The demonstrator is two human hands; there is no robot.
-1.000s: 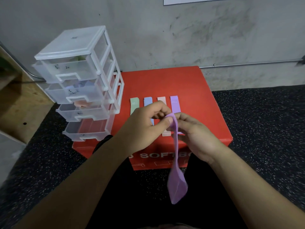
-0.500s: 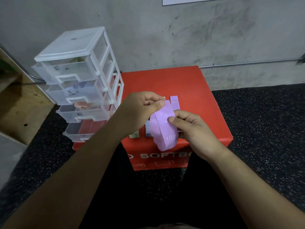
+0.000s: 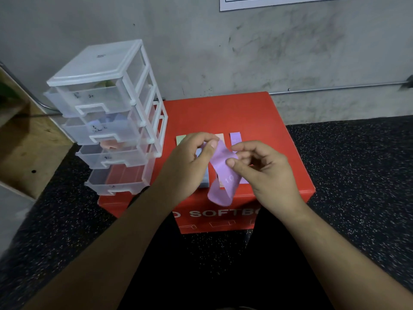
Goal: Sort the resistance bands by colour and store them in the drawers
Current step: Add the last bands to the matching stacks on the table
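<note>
Left hand (image 3: 190,164) pinches top end of purple band (image 3: 223,175), thumb on forefinger. Right hand (image 3: 268,173) pinches its folded middle, other fingers curled. Band loops down, held above near edge of red box (image 3: 223,113). More bands lie flat behind: green band (image 3: 181,139), second purple band (image 3: 235,138). Drawer unit (image 3: 107,117) at left, drawers partly open.
</note>
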